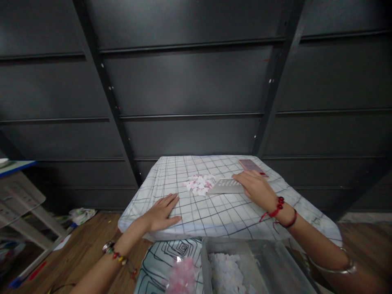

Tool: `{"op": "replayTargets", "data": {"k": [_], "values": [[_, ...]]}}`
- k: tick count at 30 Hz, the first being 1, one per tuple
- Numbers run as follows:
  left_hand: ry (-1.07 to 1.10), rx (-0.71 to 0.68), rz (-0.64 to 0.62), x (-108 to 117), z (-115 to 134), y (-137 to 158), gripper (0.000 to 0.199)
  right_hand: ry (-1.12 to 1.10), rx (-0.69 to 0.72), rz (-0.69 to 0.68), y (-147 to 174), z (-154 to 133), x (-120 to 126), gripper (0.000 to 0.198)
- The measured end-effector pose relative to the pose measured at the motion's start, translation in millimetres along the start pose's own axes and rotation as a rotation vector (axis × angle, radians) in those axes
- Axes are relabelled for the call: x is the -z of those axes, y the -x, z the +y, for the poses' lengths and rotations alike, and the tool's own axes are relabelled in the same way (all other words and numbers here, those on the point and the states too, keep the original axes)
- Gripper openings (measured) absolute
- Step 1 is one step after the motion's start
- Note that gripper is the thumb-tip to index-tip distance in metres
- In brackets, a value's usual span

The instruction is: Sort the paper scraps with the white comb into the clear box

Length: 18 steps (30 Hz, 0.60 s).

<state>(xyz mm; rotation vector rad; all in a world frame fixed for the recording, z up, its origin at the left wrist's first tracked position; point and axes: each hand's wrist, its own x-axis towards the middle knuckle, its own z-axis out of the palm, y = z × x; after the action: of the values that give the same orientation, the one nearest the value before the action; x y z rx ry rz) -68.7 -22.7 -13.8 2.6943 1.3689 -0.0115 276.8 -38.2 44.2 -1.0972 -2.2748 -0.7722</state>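
My left hand point(163, 212) lies flat on the near left part of the checked cloth point(211, 212), fingers spread and holding nothing. The fingers of my right hand point(257, 188) are closed on the right end of a pale grey slotted plastic board point(225, 187). Its exact kind I cannot tell. The board is tilted, and its left edge meets a small heap of white and pink paper scraps point(199, 184) in the middle of the cloth. Just beyond my right hand a pink phone-like rectangle point(251, 165) lies flat.
Below the table's near edge, a translucent plastic box point(260, 261) contains more pale scraps point(227, 271). To its left is a clear bag of pink pieces point(183, 274) on a patterned cloth. A blue-edged desk point(18, 166) stands far left. Dark metal panels point(190, 81) rise behind the table.
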Motion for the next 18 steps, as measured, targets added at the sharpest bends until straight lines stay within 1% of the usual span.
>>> {"op": "replayTargets", "data": {"k": [4, 7, 10, 12, 15, 18], "values": [[0.010, -0.008, -0.024, 2, 0, 0, 0.073, 0.059, 0.033, -0.028, -7, -2, -9, 0.038], [-0.001, 0.002, -0.048, 2, 2, 1, 0.073, 0.029, 0.065, -0.049, -8, -6, -10, 0.038], [0.004, 0.003, -0.054, 5, 1, 0, 0.075, -0.021, 0.080, -0.033, -5, -7, -7, 0.038], [0.020, -0.019, -0.033, 9, -1, -4, 0.074, -0.031, 0.072, -0.011, -5, -7, -4, 0.038], [0.051, -0.057, 0.016, 18, -3, -15, 0.060, -0.015, 0.066, 0.007, -8, -8, -4, 0.038], [0.028, -0.027, 0.089, 24, -2, -30, 0.052, 0.005, 0.091, 0.009, -12, -10, -9, 0.037]]}}
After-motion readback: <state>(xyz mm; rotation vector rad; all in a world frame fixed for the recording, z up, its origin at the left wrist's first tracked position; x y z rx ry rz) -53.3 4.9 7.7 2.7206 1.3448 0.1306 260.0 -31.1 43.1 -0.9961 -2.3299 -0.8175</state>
